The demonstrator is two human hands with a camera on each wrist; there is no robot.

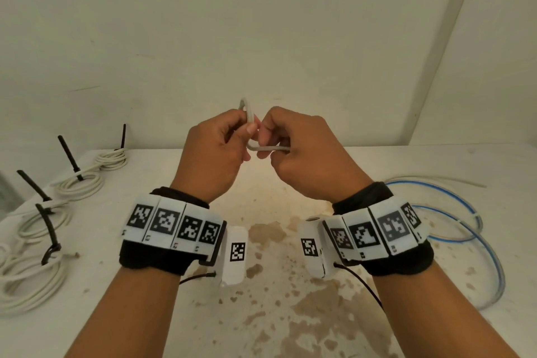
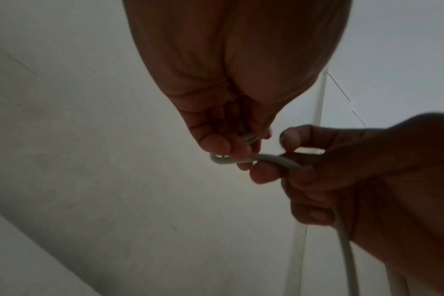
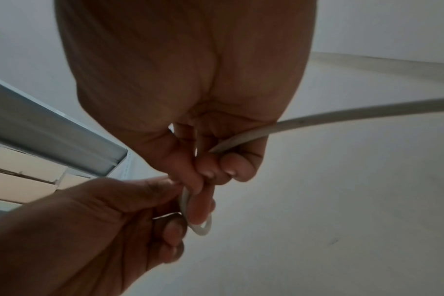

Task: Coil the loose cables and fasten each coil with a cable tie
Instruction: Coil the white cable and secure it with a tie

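Both hands are raised above the table, close together, working a white cable. My left hand pinches a small tight loop of the white cable between thumb and fingers. My right hand grips the same cable just beside it, fingers curled round the strand. From the right fist the cable runs off to the right. The rest of its length is hidden behind the hands and wrists.
Several white coils, each bound with a black cable tie, lie along the table's left side. A loose white-and-blue cable loops at the right. The stained table top lies below the hands, a wall behind.
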